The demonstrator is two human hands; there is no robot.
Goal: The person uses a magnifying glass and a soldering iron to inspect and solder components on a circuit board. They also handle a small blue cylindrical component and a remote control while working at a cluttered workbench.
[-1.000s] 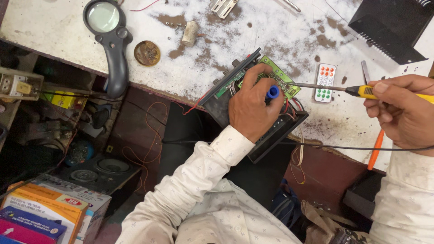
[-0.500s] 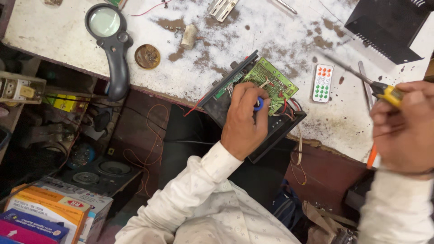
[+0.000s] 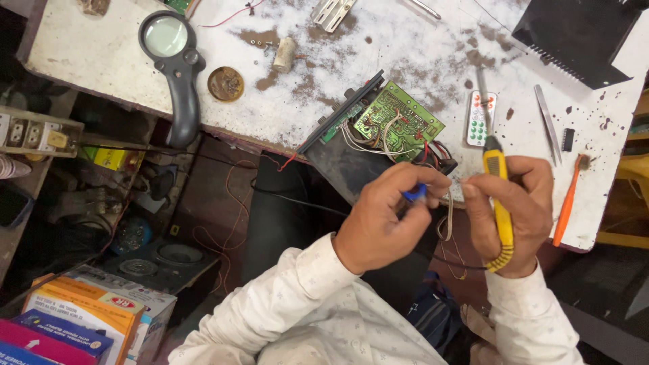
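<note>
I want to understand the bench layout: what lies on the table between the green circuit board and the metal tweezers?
In the head view, a small white remote control lies between the green circuit board and the tweezers, on the speckled table.

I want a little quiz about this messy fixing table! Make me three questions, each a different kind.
1. True or false: the right hand holds a yellow-handled soldering iron.
2. What colour is the small part pinched in the left hand: A red, B blue, C white?
3. Which tool with a round lens lies at the table's left edge?

Key: 1 true. 2 B, the blue part. 3 the magnifying glass.
</note>
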